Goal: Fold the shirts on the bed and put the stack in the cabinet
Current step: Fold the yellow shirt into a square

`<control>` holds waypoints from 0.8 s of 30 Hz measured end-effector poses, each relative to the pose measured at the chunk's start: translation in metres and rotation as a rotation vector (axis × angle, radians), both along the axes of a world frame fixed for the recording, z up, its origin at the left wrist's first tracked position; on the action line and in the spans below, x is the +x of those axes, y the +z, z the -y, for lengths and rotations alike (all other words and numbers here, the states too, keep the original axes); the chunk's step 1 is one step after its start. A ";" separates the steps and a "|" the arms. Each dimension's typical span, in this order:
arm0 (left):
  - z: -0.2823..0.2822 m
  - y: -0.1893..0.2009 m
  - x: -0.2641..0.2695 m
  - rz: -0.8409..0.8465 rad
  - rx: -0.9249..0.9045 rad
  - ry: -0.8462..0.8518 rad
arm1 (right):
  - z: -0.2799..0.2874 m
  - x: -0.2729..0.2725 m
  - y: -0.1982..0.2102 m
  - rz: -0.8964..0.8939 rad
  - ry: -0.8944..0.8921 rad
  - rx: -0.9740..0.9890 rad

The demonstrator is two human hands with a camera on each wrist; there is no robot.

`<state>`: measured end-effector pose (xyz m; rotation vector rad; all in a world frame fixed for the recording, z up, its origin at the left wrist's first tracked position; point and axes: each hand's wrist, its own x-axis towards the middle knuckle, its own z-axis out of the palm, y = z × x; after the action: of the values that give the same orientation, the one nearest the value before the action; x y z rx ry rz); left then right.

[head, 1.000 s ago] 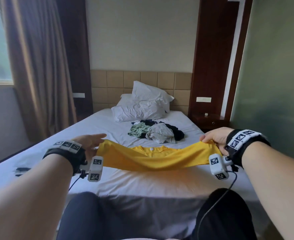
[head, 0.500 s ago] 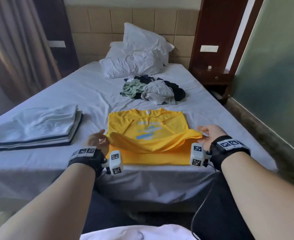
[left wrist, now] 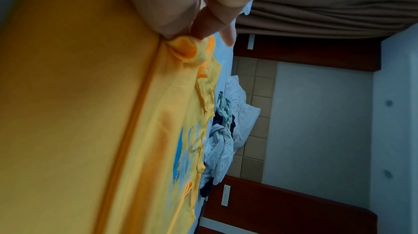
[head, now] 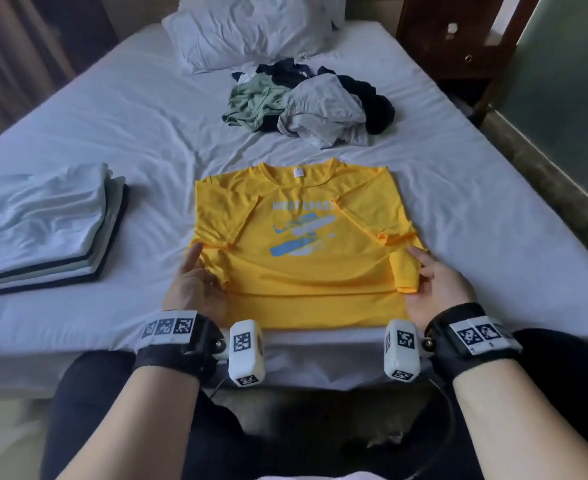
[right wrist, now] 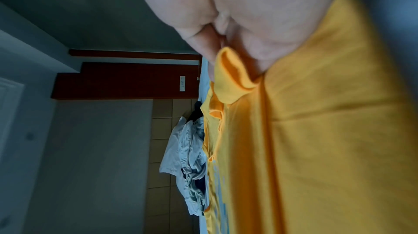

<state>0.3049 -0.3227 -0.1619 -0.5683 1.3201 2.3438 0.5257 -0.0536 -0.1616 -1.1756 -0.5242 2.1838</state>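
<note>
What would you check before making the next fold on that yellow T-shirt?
1. Yellow T-shirt lies flat, print up: ok.
2. Left hand pinches the left sleeve hem: ok.
3. Right hand pinches the right sleeve hem: ok.
4. Both sleeves folded inward evenly: not ok, the right one bunches.
5. Folded stack is apart from the shirt: ok.
6. Unfolded pile lies clear, beyond the collar: ok.
</note>
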 end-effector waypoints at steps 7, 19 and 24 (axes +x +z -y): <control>-0.003 -0.008 0.001 -0.176 -0.326 -0.121 | -0.010 0.001 -0.015 0.083 0.038 0.161; 0.006 0.001 -0.007 -0.520 -0.827 -0.420 | 0.012 0.007 -0.002 -0.040 0.071 0.340; 0.011 0.020 -0.005 -0.720 -1.073 -0.604 | 0.017 0.007 -0.008 -0.006 0.152 0.487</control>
<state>0.3002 -0.3333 -0.1423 0.4587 2.5893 1.2060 0.5331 -0.0703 -0.1693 -0.8852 -1.0994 2.0147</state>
